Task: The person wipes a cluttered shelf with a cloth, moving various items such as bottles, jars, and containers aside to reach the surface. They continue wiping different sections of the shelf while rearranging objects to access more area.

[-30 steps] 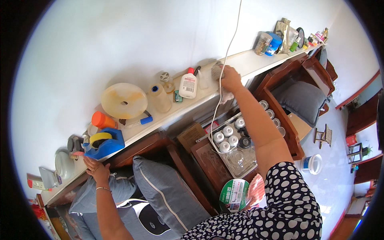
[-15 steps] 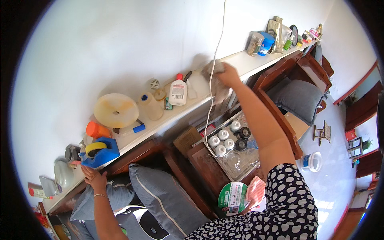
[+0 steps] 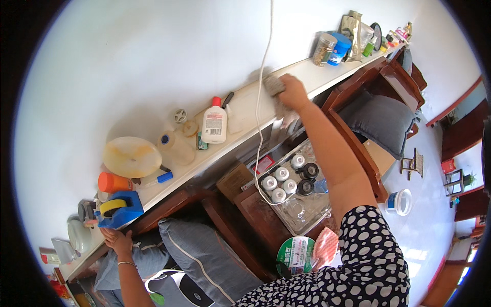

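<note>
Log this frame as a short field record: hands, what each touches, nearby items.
right hand: pressed on a grey cloth on the white shelf, beside the hanging white cord
left hand: resting on the shelf's front edge, holding nothing, below the blue tape dispenser
shelf items: white bottle with red cap, round cream lid, orange container
below shelf: clear tray of jars, grey cushion
</note>
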A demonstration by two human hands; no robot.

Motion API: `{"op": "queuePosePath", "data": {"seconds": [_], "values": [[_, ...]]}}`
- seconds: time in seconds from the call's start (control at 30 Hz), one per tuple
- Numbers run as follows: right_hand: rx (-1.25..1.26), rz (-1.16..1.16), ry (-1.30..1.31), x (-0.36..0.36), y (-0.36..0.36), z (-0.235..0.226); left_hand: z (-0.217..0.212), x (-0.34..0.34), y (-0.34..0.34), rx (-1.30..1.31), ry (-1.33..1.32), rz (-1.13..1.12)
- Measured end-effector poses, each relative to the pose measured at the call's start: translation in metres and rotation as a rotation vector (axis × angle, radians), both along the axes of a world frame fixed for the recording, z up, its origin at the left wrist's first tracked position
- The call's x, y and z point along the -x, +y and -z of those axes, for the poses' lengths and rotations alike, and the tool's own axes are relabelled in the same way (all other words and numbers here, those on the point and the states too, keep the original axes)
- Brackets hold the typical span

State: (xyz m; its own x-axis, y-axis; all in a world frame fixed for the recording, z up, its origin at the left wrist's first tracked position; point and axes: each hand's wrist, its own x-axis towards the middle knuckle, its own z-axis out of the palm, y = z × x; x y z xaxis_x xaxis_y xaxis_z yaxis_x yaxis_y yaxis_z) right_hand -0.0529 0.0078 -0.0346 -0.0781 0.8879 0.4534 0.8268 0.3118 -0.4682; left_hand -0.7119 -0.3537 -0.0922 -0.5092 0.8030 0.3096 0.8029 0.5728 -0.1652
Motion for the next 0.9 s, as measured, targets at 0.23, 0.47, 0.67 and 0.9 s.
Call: {"op": "queuePosePath", "data": {"seconds": [0.23, 0.47, 0.67, 0.9], "values": [[0.018, -0.173, -0.069, 0.04, -0.033, -0.004, -0.018, -0.022, 0.01, 0.053, -0.075, -0.086], [0.181, 0.439, -0.26, -0.069, 0.019, -0.021, -0.004, -0.004, -0.001, 0.009, 0.007, 0.003], [0.152, 0.161, -0.258, -0.019, 0.017, -0.014, 0.005, 0.002, -0.003, -0.029, 0.055, 0.04], [0.189, -0.182, -0.218, 0.055, -0.038, -0.024, -0.016, -0.012, 0.003, 0.05, -0.04, -0.073]]}}
